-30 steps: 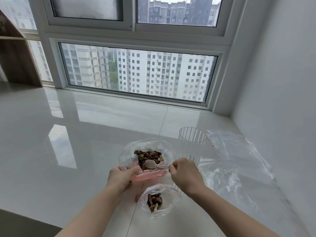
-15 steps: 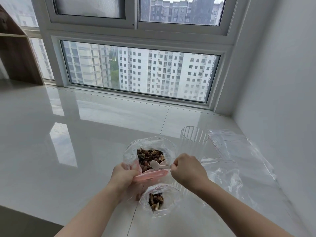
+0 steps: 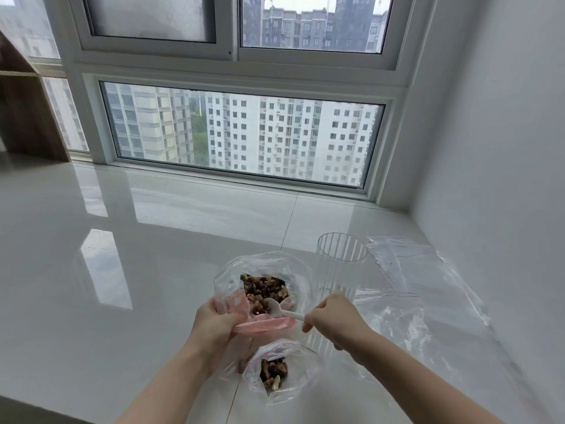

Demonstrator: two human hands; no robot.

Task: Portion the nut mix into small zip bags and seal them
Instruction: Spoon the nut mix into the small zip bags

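Nut mix (image 3: pixel 265 289) sits heaped in the bottom of a large clear bag (image 3: pixel 260 264) just ahead of both hands, and a smaller share of it lies in a small zip bag (image 3: pixel 282 370) below the hands, nearer the person. From where I stand there is only the one view, from the head looking down, so everything is told from that.

The left hand (image 3: pixel 214 321) grips the near lip of the large bag, fingers curled round a bunched pink strip (image 3: pixel 264 325) that looks like the bag's zip edge. My guess is that it holds the mouth folded down and wide so the spoon can get in without catching the plastic.

The right hand (image 3: pixel 331 318) pinches the handle end of a white plastic spoon (image 3: pixel 279 310), whose bowl reaches leftward from that hand into the nuts. The handle crosses just above the pink strip. It reads as the scooping step, with the load not yet lifted.

The small zip bag lies open-mouthed directly under the gap between the hands, probably so that a spoonful needs only a short drop. Its red-lined top is not sealed.

Beyond the right hand stands a ribbed clear cup (image 3: pixel 341 270), and to that hand's right more clear bags (image 3: pixel 412 289) lie flat on the glossy white bench (image 3: pixel 137 286), seemingly waiting their turn.
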